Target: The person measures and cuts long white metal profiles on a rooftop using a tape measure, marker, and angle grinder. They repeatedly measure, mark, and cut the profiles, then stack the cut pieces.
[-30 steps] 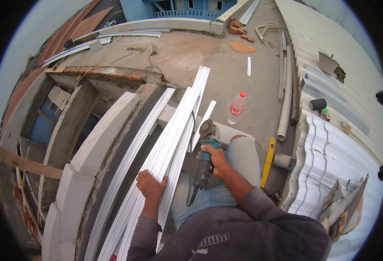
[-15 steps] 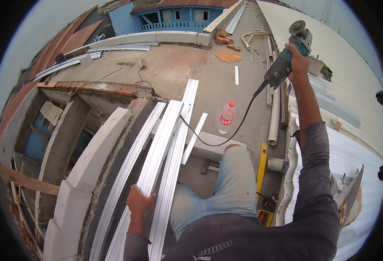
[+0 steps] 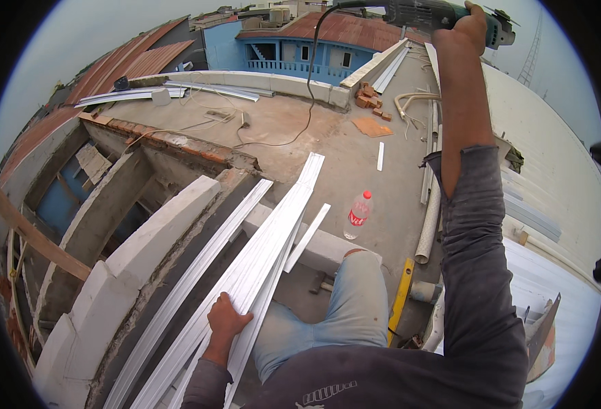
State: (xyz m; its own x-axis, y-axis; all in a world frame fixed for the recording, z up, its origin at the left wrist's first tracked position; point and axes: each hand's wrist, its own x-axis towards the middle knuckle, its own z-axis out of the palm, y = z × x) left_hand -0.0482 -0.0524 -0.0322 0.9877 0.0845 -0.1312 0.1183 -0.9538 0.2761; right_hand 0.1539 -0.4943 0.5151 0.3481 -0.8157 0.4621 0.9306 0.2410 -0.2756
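My right hand (image 3: 470, 28) is closed around an angle grinder (image 3: 413, 13), held high at arm's length at the top right. The disc end points right, and its dark cord (image 3: 311, 75) hangs down on the left to the concrete. My left hand (image 3: 228, 317) grips the edge of a long white metal channel (image 3: 263, 252), fingers over the top and thumb to the right. This channel lies partly over another one, and their far ends almost meet. A separate metal channel (image 3: 195, 273) lies to the left. A short white strip (image 3: 307, 238) lies to the right.
A clear plastic bottle (image 3: 359, 215) with a red cap stands beyond my knee. A hammer (image 3: 321, 283) and a yellow spirit level (image 3: 401, 300) lie near my legs. White blocks (image 3: 143, 266) edge an open framed drop on the left. Pipes (image 3: 431, 211) run along the right.
My right hand has lifted the grinder higher and turned it, so the cord now hangs farther left. The gripped channel has shifted over the one beside it. The whole view has tilted up.
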